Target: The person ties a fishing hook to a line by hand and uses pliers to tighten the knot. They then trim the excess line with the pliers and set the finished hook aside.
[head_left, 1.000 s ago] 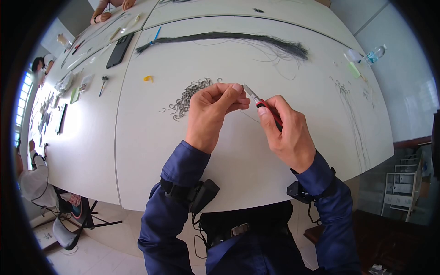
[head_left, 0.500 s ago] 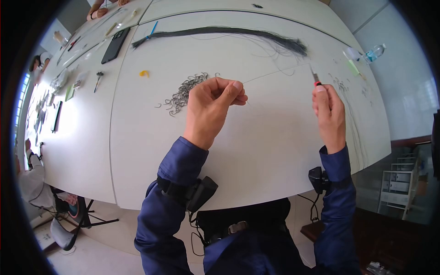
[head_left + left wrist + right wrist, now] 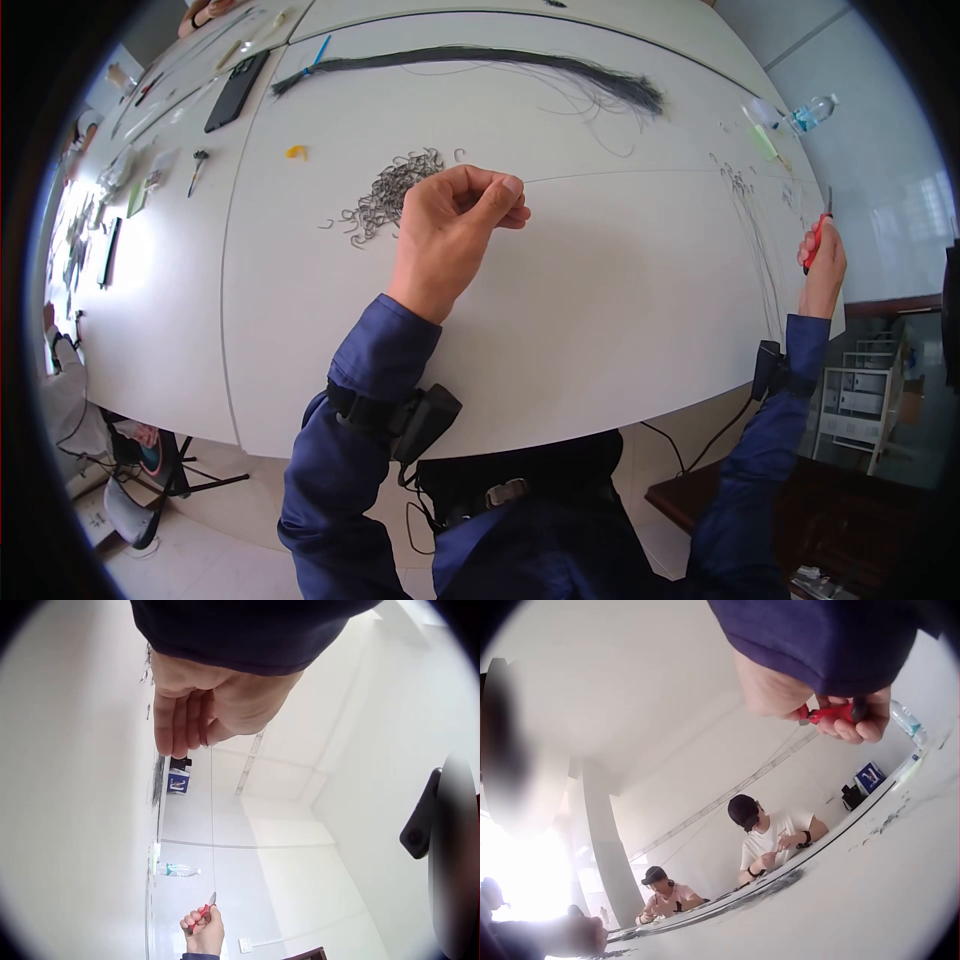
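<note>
the right hand (image 3: 824,270) is now seen at the far right edge of the worktop (image 3: 560,330), no longer just beside the left hand (image 3: 448,228) as a second ago. a red-handled knife (image 3: 819,240) is gripped in its curled fingers, and by this hand a thin thread (image 3: 212,802) is drawn out long and nearly straight. one end of the thread is pinched between thumb and fingertips of the left hand, which is kept near the pile of hooks (image 3: 392,192); the other end is brought up to the blade, though how it is held there cannot be told. the white worktop is crossed by seams, and on it are laid a dark bundle of strands (image 3: 630,92) bound with a blue tie (image 3: 318,55), a black phone (image 3: 237,92), a small yellow piece (image 3: 296,152) and, to the right, hooks with long threads (image 3: 738,180). beyond, a clear bottle (image 3: 815,113), pale walls (image 3: 890,180), white shelving (image 3: 858,400) and two seated people in caps (image 3: 780,840) can be seen.
</note>
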{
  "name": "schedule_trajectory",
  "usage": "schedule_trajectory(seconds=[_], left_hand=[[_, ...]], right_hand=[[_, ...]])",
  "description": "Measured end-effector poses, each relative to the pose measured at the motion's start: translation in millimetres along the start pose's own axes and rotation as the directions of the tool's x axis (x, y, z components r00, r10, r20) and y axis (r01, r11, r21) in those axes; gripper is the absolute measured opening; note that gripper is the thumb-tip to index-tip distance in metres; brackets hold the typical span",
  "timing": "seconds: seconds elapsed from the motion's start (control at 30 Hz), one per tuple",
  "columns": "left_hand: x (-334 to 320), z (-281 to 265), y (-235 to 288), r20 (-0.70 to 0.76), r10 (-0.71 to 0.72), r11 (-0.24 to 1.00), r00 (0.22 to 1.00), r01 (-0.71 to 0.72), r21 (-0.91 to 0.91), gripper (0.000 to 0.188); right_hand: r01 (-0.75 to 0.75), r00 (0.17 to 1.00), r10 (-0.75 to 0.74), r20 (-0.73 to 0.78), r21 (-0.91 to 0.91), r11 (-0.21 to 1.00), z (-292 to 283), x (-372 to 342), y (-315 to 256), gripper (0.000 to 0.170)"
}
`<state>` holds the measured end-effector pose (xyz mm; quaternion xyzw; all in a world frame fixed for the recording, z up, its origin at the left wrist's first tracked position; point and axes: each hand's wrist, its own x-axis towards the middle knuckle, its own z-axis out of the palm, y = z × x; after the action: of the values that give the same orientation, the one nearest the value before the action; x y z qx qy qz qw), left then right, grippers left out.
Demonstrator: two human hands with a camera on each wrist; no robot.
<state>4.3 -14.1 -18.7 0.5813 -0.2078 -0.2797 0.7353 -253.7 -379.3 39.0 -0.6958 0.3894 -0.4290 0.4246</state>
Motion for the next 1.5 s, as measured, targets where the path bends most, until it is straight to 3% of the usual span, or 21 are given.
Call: schedule_trajectory(seconds=[0.37,0.57,0.67,0.77,0.87,0.93,1.03,1.23,1.37,1.5], left_hand=[[0.8,-0.8,-1.1,0.002,-0.006,1.000,1.000,0.006,0.004,0.024],[1.0,0.5,-1.8,-0.003,-0.027,1.000,1.000,0.027,-0.004,0.024],[1.5,-3.1,2.9,-0.059,-0.052,0.994,0.997,0.045,-0.104,0.024],[3.3,-6.5,0.0,-0.034,-0.101,0.970,0.994,0.091,-0.226,0.026],[5.1,-7.1,-1.5,0.017,-0.157,0.941,0.987,0.155,-0.302,0.027],[5.9,-9.6,-3.8,0.062,-0.174,0.927,0.983,0.185,-0.325,0.026],[6.3,-8.6,-0.4,0.098,-0.190,0.906,0.977,0.213,-0.367,0.027],[3.3,-8.2,-1.1,0.128,-0.178,0.919,0.976,0.211,-0.333,0.024],[2.1,-4.9,-0.8,0.143,-0.162,0.944,0.976,0.195,-0.264,0.022],[0.5,-1.3,0.3,0.113,-0.162,0.964,0.980,0.182,-0.195,0.023]], right_hand=[[-0.031,0.987,0.031,-0.160,0.000,1.000,-72.8,46.0,29.4,0.031],[-0.071,0.986,0.056,-0.157,-0.089,0.993,-79.7,51.3,30.2,0.031],[-0.168,0.970,0.229,0.077,-0.466,0.869,-70.6,38.5,16.8,0.032],[-0.020,0.961,0.182,0.208,-0.606,0.795,-40.7,9.8,-1.4,0.035],[0.115,0.943,0.067,0.327,-0.505,0.856,6.3,-20.2,-34.1,0.036],[0.238,0.900,-0.077,0.428,-0.338,0.911,57.1,-53.1,-60.0,0.035],[0.237,0.831,-0.145,0.538,-0.106,0.966,120.1,-89.3,-73.5,0.033],[0.057,0.678,-0.171,0.715,0.181,0.982,211.8,-127.5,-65.1,0.037],[-0.160,0.604,-0.011,0.797,0.135,0.978,216.2,-138.5,-70.5,0.034],[-0.153,0.623,-0.022,0.782,0.150,0.977,215.2,-140.0,-70.8,0.029]])
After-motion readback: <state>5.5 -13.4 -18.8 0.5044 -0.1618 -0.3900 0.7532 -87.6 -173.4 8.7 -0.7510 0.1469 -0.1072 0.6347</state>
